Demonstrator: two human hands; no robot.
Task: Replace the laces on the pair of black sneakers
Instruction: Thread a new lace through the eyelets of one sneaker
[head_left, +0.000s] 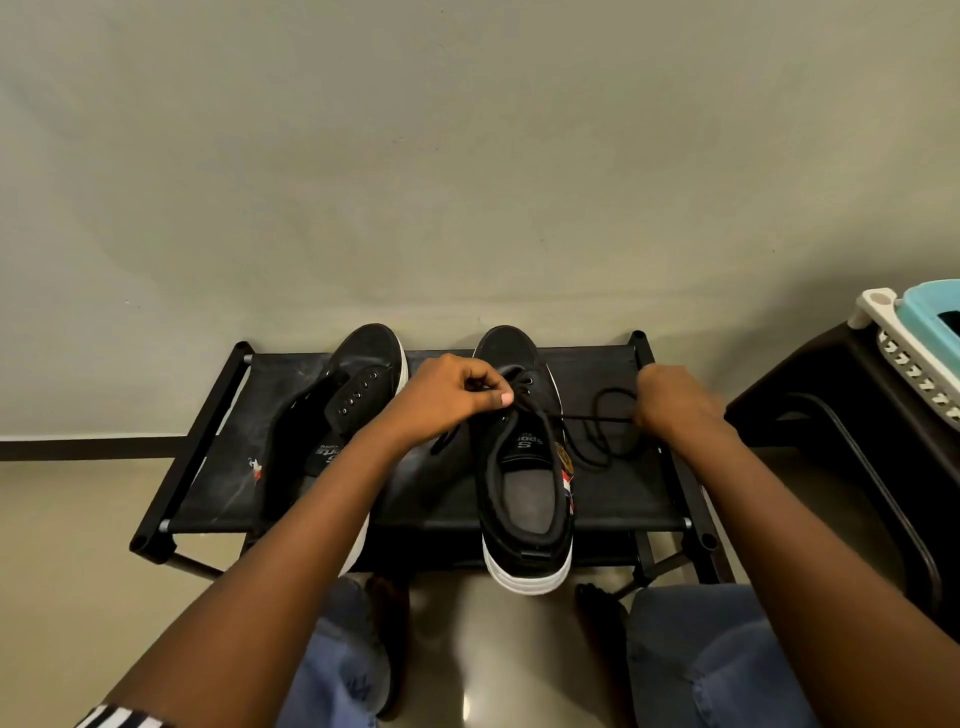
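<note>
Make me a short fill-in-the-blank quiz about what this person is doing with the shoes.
1. Both sneakers sit on a black ____.
2. The right hand pulls a black lace out to the ____ of the right sneaker.
3. The left sneaker has ____ lace in its eyelets.
4. The left hand pinches the lace over the ____ sneaker.

Missing words: rack; right; no; right

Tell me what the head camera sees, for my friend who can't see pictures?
Two hands thread a black lace through the right sneaker on a black rack: the left hand pinches it at the eyelets, the right hand pulls it sideways. The left sneaker has no lace.
</note>
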